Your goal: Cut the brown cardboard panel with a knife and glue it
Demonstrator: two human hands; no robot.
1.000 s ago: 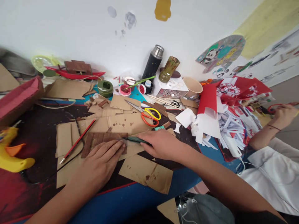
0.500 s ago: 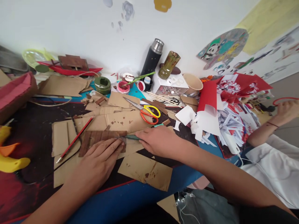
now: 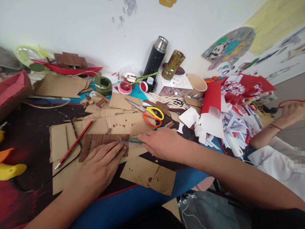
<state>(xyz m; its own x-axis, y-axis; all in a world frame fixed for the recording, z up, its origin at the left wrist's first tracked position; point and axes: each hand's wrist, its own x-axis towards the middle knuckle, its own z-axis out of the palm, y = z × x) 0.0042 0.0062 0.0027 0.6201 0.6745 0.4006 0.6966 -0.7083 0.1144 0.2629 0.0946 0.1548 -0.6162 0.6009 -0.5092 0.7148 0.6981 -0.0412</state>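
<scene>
A piece of brown-painted cardboard lies on top of bare cardboard on the table. My left hand presses flat on it, fingers stretched out toward the right. My right hand is closed around a green utility knife. Its thin tip points left and meets the brown piece beside my left fingertips. Part of the knife is hidden inside my fist. Scissors with yellow and orange handles lie just beyond my right hand. A red pencil rests left of the brown piece.
A stained cardboard piece lies near the table's front edge. Behind are paint pots, a black thermos and a red model boat. A yellow-orange glue gun sits left. Another person's arm is at right.
The view has shifted slightly, so things on the left sit a little further left. Both hands and the knife stay in nearly the same place on the brown cardboard.
</scene>
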